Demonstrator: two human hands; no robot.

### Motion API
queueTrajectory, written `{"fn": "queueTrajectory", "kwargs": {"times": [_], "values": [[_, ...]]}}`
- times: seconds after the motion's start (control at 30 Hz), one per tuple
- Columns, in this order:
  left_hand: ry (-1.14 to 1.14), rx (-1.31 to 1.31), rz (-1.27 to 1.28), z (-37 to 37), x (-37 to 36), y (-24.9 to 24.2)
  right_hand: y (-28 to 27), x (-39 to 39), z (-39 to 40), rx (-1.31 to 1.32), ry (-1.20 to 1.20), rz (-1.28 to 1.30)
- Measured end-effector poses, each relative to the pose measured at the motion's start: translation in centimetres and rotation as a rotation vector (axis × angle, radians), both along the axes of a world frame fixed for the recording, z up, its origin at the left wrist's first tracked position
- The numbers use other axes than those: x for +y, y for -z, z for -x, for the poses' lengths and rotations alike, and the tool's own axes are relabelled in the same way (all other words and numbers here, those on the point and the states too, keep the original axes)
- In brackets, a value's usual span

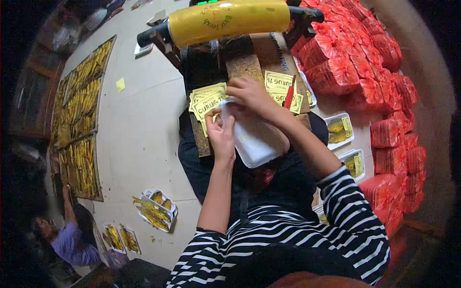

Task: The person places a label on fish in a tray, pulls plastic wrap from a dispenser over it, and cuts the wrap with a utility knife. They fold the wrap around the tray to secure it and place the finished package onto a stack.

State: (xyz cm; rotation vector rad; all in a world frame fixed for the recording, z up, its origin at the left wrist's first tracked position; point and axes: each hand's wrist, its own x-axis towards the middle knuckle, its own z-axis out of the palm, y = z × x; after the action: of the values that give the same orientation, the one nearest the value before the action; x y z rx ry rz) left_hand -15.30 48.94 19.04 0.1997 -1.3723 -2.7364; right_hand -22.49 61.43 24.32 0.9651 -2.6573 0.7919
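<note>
A white foam tray (259, 146) is tilted over my lap, its pale side facing me. My left hand (222, 137) grips its left edge, with the thumb along the side and the fingers curled. At the far end of the tray, my right hand (252, 96) is bent over with its fingers closed; what they pinch is hidden. Yellow printed labels (207, 103) lie fanned on the wooden board beside my left hand. More yellow labels (279, 81) are to the right of my right hand, with a red-handled tool (289, 96) lying across them.
A yellow film roll (228, 23) spans the far end of the board. Red plastic-wrapped packs (336, 72) are stacked at right, near labelled fish trays (338, 130). Trays of dried fish (156, 211) and drying racks (79, 115) are at left. A person in purple (77, 245) sits lower left.
</note>
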Motion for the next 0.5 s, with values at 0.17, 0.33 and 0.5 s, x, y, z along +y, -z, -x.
{"fn": "queueTrajectory", "kwargs": {"times": [0.17, 0.33, 0.5], "values": [[-0.015, -0.054, 0.217, -0.4, 0.5, -3.4, -0.6, -0.4, 0.0, 0.007, 0.048, -0.103], [0.265, 0.294, -0.171, -3.9, 6.5, -10.3, -4.1, 7.7, -10.1, -0.166, 0.044, 0.469], [0.851, 0.652, 0.333, -7.5, 13.7, -10.2, -3.8, 19.4, -15.1, -0.412, 0.586, 0.462]]}}
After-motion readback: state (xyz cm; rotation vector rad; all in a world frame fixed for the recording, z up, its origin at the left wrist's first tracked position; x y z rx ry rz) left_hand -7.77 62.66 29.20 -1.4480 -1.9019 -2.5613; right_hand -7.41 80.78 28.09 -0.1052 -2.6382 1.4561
